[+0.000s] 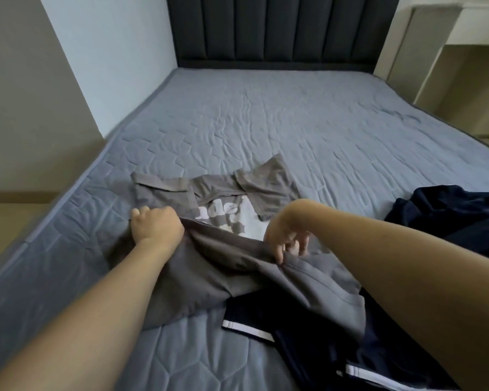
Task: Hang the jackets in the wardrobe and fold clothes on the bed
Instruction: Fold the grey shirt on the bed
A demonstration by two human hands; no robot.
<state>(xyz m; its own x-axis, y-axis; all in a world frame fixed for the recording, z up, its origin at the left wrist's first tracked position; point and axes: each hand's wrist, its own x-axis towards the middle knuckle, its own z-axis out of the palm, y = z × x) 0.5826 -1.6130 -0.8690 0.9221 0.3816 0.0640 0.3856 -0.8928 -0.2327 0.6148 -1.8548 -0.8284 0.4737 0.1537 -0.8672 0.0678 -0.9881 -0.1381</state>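
Observation:
A grey T-shirt (218, 266) with a white printed front lies on the blue quilted bed (294, 122), its sleeves folded in toward the collar. Its lower part is lifted and doubled up over the print. My left hand (156, 225) grips the folded edge on the left side, fingers curled into the cloth. My right hand (287, 235) pinches the same edge on the right, thumb on top. The hem end of the shirt drapes over a dark navy garment with white stripes (308, 337) near me.
Another dark navy garment (449, 213) lies bunched at the bed's right edge. A dark padded headboard (280, 29) stands at the far end. A wall corner (68, 66) borders the left side, and a pale desk (463, 32) stands at the back right.

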